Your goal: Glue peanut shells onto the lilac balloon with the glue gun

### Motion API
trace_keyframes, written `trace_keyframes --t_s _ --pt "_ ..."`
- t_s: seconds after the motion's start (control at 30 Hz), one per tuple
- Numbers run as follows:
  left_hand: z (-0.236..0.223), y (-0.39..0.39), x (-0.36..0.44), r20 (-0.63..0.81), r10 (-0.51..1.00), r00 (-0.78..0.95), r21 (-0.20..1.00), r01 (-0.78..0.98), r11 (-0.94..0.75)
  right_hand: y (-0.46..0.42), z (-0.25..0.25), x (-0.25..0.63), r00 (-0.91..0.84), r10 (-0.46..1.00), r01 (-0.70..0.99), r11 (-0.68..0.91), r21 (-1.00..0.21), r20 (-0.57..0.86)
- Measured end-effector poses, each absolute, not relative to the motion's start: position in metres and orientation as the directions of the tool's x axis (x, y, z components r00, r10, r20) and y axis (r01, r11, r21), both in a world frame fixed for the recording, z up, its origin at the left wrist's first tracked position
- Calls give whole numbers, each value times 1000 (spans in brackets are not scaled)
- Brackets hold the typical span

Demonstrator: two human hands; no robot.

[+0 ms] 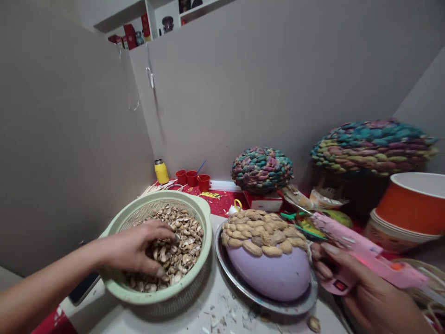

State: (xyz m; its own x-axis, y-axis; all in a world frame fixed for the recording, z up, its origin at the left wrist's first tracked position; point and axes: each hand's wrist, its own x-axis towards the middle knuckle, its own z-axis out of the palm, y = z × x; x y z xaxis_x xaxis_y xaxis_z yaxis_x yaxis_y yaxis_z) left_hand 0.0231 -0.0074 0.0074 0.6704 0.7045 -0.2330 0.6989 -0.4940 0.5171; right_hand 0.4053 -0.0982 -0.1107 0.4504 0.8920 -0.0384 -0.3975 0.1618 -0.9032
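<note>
While the left hand [139, 248] reaches into a pale green colander [207, 227], its thumb and fingers stand apart, their tips among loose shells [184, 260]; the right hand [368, 285] has its fingers clamped around the handle of a pink glue gun [354, 243]; just left of those fingers, a purple rounded form [271, 276], its upper part covered with peanuts [264, 227], rests in a metal dish [250, 302]; beyond the left fingertips stand three red cups [191, 178].

A craft workshop, by its look; pink glue gun [358, 248]; peanut-covered form [267, 264]; shell-filled basket [206, 227].
</note>
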Motion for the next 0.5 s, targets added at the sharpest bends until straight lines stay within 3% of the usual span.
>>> trace_keyframes --t_s 0.1,0.23,0.5 --pt "-5 -11 23 -170 732 660 412 722 -555 -98 -107 404 458 887 -406 153 -901 -56" --pt "-10 16 11 -48 843 535 464 760 -455 -98 -100 402 470 878 -401 123 -908 -90" --pt "-6 59 -22 29 946 324 612 742 -272 -94 -109 408 497 856 -428 98 -898 -144"
